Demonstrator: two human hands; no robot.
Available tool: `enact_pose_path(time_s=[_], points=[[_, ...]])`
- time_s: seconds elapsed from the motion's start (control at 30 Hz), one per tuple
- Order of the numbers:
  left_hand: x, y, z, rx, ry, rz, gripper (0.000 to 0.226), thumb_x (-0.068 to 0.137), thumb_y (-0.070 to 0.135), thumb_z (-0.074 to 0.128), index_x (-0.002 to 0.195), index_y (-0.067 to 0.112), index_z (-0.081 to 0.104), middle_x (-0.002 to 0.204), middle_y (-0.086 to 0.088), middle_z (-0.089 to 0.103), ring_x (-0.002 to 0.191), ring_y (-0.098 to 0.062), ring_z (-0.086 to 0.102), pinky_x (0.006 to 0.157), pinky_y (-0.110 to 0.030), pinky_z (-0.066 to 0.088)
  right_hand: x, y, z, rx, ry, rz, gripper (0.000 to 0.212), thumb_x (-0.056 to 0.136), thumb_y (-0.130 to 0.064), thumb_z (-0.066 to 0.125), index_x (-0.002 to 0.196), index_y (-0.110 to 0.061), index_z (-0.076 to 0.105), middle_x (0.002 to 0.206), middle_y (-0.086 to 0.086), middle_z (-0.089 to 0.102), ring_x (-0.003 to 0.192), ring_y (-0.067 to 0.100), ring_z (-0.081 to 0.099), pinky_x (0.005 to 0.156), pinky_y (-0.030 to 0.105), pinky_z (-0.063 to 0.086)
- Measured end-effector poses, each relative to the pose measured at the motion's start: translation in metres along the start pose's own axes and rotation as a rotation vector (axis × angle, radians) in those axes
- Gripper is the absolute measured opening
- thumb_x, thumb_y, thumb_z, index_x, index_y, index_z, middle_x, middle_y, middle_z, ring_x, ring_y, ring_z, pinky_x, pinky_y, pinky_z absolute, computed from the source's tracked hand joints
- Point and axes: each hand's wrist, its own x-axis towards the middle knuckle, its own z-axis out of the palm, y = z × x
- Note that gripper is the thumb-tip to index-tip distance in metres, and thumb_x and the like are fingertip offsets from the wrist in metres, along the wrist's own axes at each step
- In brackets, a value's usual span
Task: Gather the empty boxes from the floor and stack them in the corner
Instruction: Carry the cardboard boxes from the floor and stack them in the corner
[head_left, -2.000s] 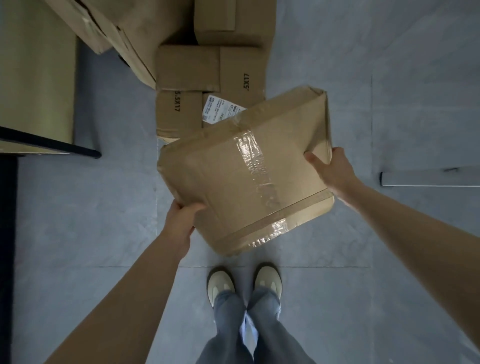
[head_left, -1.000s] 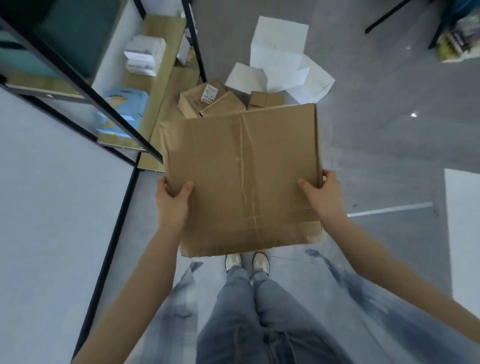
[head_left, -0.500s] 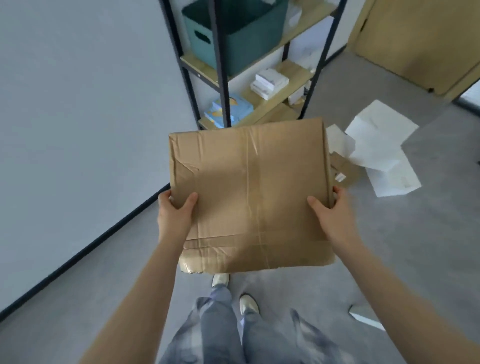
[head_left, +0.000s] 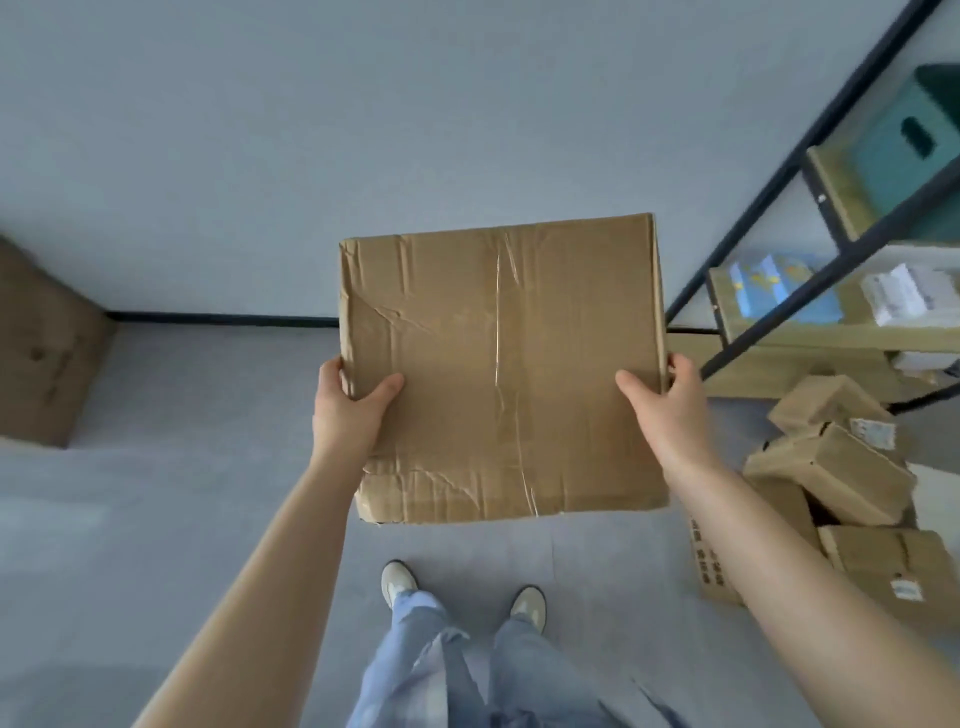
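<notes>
Far left, by wall: big brown cardboard box (head_left: 44, 348) on grey floor (head_left: 156, 519). Left hand (head_left: 349, 410) gripping left edge of creased taped box (head_left: 501, 369), thumb on top face, fingers wrapped round side. Box held level in mid-air, centre frame, above shoes (head_left: 399, 582), w/ pale wall behind. Right hand (head_left: 670, 402) gripping right edge same way. Right of that: pile of small cardboard boxes (head_left: 831, 467) on floor, near black-framed shelf unit (head_left: 810, 156) w/ teal bin (head_left: 914, 145).
</notes>
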Motion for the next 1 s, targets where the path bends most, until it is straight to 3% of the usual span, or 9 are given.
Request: enact_pose_path(time_s=[0.1, 0.2, 0.37, 0.5, 0.67, 0.87, 1.0], points=[[0.020, -0.022, -0.077, -0.069, 0.116, -0.062, 0.075, 0.078, 0.035, 0.079, 0.142, 0.029, 0.041, 0.125, 0.008, 0.059, 0.105, -0.015, 0.062, 0.088, -0.036, 0.053, -0.011, -0.045, 0.077, -0.044, -0.134, -0.071, 0.057, 0.087, -0.034, 0.066, 0.136, -0.015, 0.043, 0.119, -0.004, 0.056, 0.106, 0.015, 0.054, 0.090, 0.030, 0.041], [0.038, -0.038, -0.144, -0.101, 0.213, -0.112, 0.076, 0.077, 0.033, 0.080, 0.142, 0.031, 0.041, 0.125, 0.010, 0.058, 0.107, -0.015, 0.061, 0.091, -0.036, 0.051, -0.024, -0.083, 0.148, -0.072, -0.247, -0.104, 0.055, 0.085, -0.037, 0.066, 0.132, -0.018, 0.044, 0.118, -0.003, 0.058, 0.106, 0.019, 0.057, 0.093, 0.037, 0.047], [0.073, -0.055, -0.241, -0.149, 0.375, -0.165, 0.071, 0.077, 0.032, 0.079, 0.139, 0.022, 0.046, 0.121, 0.006, 0.059, 0.107, -0.016, 0.059, 0.090, -0.033, 0.049, -0.049, -0.143, 0.262, -0.054, -0.389, -0.163, 0.055, 0.088, -0.033, 0.064, 0.135, -0.015, 0.042, 0.110, -0.007, 0.052, 0.098, 0.015, 0.053, 0.081, 0.029, 0.041], [0.103, -0.068, -0.300, -0.167, 0.477, -0.211, 0.069, 0.076, 0.034, 0.079, 0.136, 0.021, 0.048, 0.120, 0.005, 0.060, 0.109, -0.019, 0.060, 0.096, -0.041, 0.051, -0.062, -0.185, 0.336, -0.087, -0.478, -0.212, 0.056, 0.089, -0.033, 0.063, 0.137, -0.016, 0.041, 0.110, -0.008, 0.050, 0.100, 0.015, 0.052, 0.082, 0.029, 0.040], [0.153, -0.080, -0.345, -0.193, 0.578, -0.261, 0.069, 0.071, 0.040, 0.080, 0.132, 0.022, 0.052, 0.118, 0.005, 0.062, 0.109, -0.019, 0.061, 0.099, -0.044, 0.050, -0.056, -0.233, 0.419, -0.146, -0.564, -0.266, 0.056, 0.091, -0.033, 0.062, 0.139, -0.016, 0.040, 0.119, -0.005, 0.051, 0.103, 0.014, 0.050, 0.085, 0.028, 0.040], [0.232, -0.069, -0.376, -0.251, 0.680, -0.309, 0.065, 0.073, 0.037, 0.081, 0.130, 0.021, 0.054, 0.117, 0.005, 0.063, 0.107, -0.018, 0.062, 0.098, -0.042, 0.051, -0.023, -0.301, 0.518, -0.229, -0.657, -0.314, 0.061, 0.091, -0.036, 0.062, 0.142, -0.015, 0.037, 0.138, 0.003, 0.050, 0.124, 0.027, 0.051, 0.099, 0.038, 0.043], [0.288, -0.053, -0.402, -0.295, 0.754, -0.363, 0.061, 0.073, 0.038, 0.080, 0.127, 0.022, 0.056, 0.113, 0.006, 0.065, 0.106, -0.019, 0.063, 0.098, -0.043, 0.051, -0.003, -0.365, 0.587, -0.275, -0.742, -0.372, 0.057, 0.092, -0.034, 0.061, 0.140, -0.015, 0.039, 0.135, 0.003, 0.052, 0.122, 0.027, 0.052, 0.096, 0.036, 0.044]])
